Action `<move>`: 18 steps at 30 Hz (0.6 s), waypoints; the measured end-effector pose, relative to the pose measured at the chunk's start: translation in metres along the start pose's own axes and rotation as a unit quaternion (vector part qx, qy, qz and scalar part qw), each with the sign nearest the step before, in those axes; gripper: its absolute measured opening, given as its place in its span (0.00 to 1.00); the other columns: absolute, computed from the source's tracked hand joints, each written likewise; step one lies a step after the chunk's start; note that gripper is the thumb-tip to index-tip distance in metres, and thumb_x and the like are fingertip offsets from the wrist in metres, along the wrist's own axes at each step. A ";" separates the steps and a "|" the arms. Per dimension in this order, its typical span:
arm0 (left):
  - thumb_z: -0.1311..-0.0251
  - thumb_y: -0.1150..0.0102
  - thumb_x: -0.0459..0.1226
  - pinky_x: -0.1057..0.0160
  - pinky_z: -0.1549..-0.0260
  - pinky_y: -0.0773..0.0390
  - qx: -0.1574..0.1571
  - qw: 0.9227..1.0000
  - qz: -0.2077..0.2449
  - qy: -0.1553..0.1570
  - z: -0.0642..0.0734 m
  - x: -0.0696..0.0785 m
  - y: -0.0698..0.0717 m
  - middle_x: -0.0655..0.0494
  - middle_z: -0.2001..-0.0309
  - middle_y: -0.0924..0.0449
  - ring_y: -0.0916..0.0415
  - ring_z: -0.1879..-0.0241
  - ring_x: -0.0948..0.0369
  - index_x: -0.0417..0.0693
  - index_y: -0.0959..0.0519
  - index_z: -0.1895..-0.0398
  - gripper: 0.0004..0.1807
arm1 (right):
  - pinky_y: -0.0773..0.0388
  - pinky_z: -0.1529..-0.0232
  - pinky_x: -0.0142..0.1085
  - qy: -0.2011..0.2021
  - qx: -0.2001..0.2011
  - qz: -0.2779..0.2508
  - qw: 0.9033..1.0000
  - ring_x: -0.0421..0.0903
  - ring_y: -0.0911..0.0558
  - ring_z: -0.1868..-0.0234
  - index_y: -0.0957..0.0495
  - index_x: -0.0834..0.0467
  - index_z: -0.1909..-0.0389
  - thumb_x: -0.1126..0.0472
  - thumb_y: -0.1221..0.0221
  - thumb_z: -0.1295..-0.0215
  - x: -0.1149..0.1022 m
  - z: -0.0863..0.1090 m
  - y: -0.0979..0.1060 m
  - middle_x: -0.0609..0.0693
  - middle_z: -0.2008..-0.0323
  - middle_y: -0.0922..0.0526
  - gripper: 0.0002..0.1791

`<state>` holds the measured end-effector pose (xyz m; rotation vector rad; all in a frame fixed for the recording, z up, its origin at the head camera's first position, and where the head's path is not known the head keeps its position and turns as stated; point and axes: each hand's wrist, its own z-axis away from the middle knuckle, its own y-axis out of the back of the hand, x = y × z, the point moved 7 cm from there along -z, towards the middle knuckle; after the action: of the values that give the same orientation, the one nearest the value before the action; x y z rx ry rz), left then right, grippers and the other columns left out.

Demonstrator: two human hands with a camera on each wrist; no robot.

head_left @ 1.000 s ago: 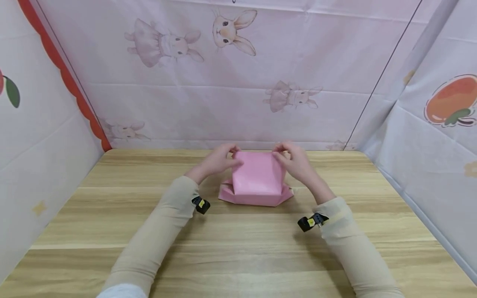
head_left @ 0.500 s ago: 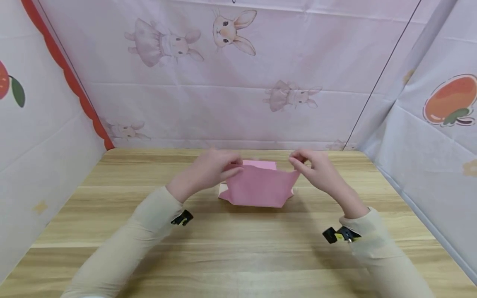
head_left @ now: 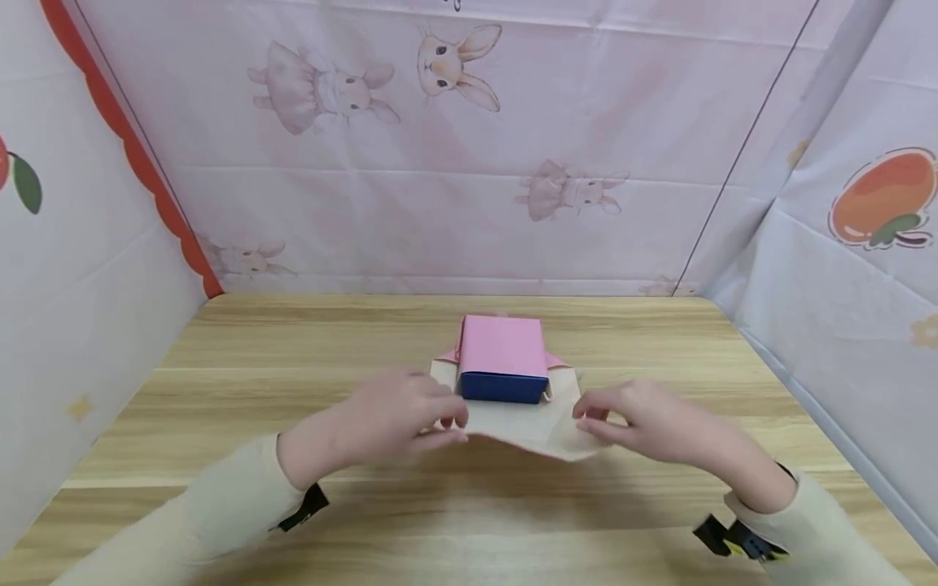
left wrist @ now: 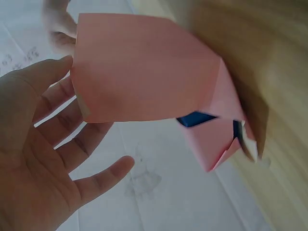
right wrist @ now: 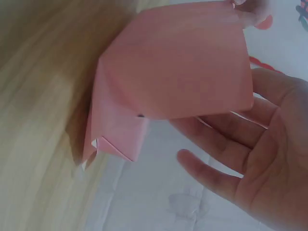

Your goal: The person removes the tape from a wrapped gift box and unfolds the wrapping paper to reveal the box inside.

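A small dark blue box point(head_left: 503, 387) sits on a sheet of wrapping paper point(head_left: 513, 419), pink outside and cream inside. Pink paper covers the top of the box, leaving the blue front side bare. My left hand point(head_left: 388, 419) pinches the near flap of the paper at its left corner, thumb on the pink face and fingers behind. At the right corner of that flap, my right hand point(head_left: 652, 423) pinches the edge likewise. Seen from the left wrist, the flap point(left wrist: 144, 67) is raised off the table, and folded side flaps point(left wrist: 226, 144) stick out by the box.
The wood-grain table point(head_left: 469, 521) extends around the paper on all sides. A fabric backdrop point(head_left: 469, 220) with printed rabbits rises behind its far edge, and printed cloth walls point(head_left: 843, 325) stand left and right.
Both hands have drawn the paper flap from over the box back toward the person and down. The box's pink-covered top and blue front now show, along with the paper's cream inside.
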<state>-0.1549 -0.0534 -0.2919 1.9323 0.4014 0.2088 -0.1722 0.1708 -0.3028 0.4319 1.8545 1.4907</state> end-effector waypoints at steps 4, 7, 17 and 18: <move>0.33 0.44 0.50 0.62 0.57 0.21 -0.048 0.999 0.023 0.005 0.014 0.012 -0.015 0.69 0.70 0.17 0.22 0.68 0.72 0.57 0.19 0.65 0.10 | 0.19 0.65 0.30 0.002 -0.030 0.016 0.999 0.29 0.20 0.67 0.17 0.54 0.56 0.58 0.42 0.32 -0.007 0.009 -0.016 0.39 0.65 0.13 0.09; 0.30 0.49 0.51 0.59 0.51 0.22 -0.102 0.993 0.045 0.026 0.024 0.016 -0.029 0.70 0.65 0.17 0.21 0.62 0.72 0.58 0.18 0.59 0.13 | 0.19 0.64 0.31 0.006 -0.036 0.024 0.999 0.29 0.21 0.67 0.16 0.55 0.55 0.61 0.42 0.33 -0.010 0.013 -0.028 0.40 0.65 0.14 0.09; 0.33 0.48 0.55 0.51 0.42 0.27 -0.227 0.968 0.027 0.099 0.042 0.017 -0.068 0.64 0.47 0.19 0.24 0.45 0.61 0.61 0.22 0.43 0.20 | 0.19 0.51 0.39 0.041 -0.046 0.060 0.996 0.43 0.17 0.53 0.19 0.56 0.53 0.58 0.38 0.38 -0.016 0.014 -0.062 0.47 0.55 0.15 0.13; 0.34 0.46 0.55 0.50 0.41 0.28 -0.237 0.965 0.023 0.109 0.042 0.016 -0.071 0.63 0.44 0.20 0.25 0.42 0.59 0.61 0.23 0.42 0.21 | 0.19 0.49 0.40 0.044 -0.047 0.071 0.995 0.45 0.17 0.52 0.19 0.55 0.52 0.55 0.37 0.38 -0.016 0.013 -0.065 0.47 0.54 0.16 0.14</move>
<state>-0.1387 -0.0594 -0.3746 1.4509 0.4074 0.5049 -0.1408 0.1513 -0.3603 0.4674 1.8440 1.7094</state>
